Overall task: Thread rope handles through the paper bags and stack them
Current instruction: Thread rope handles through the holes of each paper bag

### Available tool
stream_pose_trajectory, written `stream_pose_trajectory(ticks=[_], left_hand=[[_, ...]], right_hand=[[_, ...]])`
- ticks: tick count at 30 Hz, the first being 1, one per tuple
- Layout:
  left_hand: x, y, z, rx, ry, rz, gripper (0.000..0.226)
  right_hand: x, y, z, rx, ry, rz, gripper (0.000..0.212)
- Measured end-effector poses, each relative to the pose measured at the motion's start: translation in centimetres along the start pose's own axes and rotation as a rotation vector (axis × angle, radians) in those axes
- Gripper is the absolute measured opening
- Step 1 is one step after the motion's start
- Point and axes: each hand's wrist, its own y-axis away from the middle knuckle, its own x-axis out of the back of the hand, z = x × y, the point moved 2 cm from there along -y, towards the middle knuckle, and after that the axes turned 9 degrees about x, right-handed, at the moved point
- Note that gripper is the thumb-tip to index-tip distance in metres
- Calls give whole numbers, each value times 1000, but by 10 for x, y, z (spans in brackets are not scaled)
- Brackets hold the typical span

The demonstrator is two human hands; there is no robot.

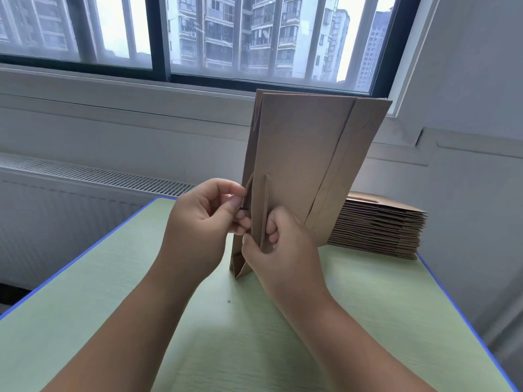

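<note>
tabletop of pale green laminate with a blue edge (pixel 99 321) spreads under our arms. on it we stand a flat brown paper bag (pixel 300 154) upright, its lowest corner touching the surface. a stack of flat brown paper bags (pixel 379 227) lies behind it at the far right. our right hand (pixel 285 244) grips the upright bag's lower edge, fingers curled round it. our left hand (pixel 198 222) pinches the dark tip of a thin brown rope handle (pixel 266 205) at the bag's left edge.

Left hand (pixel 203 210) fingers pinched; right hand (pixel 280 239) curled, gripping; forearms converging.
</note>
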Motion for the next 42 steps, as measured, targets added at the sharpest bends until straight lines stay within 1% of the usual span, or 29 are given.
stream_pose_trajectory(ticks=[8,11,14,19,21,23,25,26,27,29,31,36,38,40,42], left_hand=[[-3,1,0,-40,-14,47,25],[-8,4,-1,-58,-63,25,18],[-13,8,1,-56,-97,-4,25],[-13,12,3,-110,-129,-27,25],[-11,14,5,-155,-147,9,23],[-7,15,8,-206,-175,91,20],[-1,12,8,-219,-190,180,17],[1,10,7,-205,-194,192,17],[2,8,6,-177,-206,171,19],[1,4,1,-100,-242,58,27],[-4,5,-3,-51,-249,-52,29],[-10,9,-5,-77,-170,-98,21],[-9,8,-5,-92,-166,-53,17],[-8,8,-5,-124,-192,44,13],[-7,11,-3,-165,-228,140,24]], right_hand=[[-1,1,-1,-9,-11,-9,35],[-3,1,0,-8,0,-17,34],[-4,0,1,-2,1,4,35],[-4,0,2,4,-9,22,37],[-3,1,3,9,0,19,39],[-1,1,4,25,23,21,41],[0,1,5,39,43,36,43],[0,1,5,40,44,41,43],[0,0,5,39,40,43,43],[1,0,5,33,19,43,43],[0,-1,4,25,-10,49,43],[1,-1,4,22,3,48,41],[2,0,3,23,-2,42,38],[2,0,3,19,-18,33,36],[1,0,3,19,-21,38,36]])
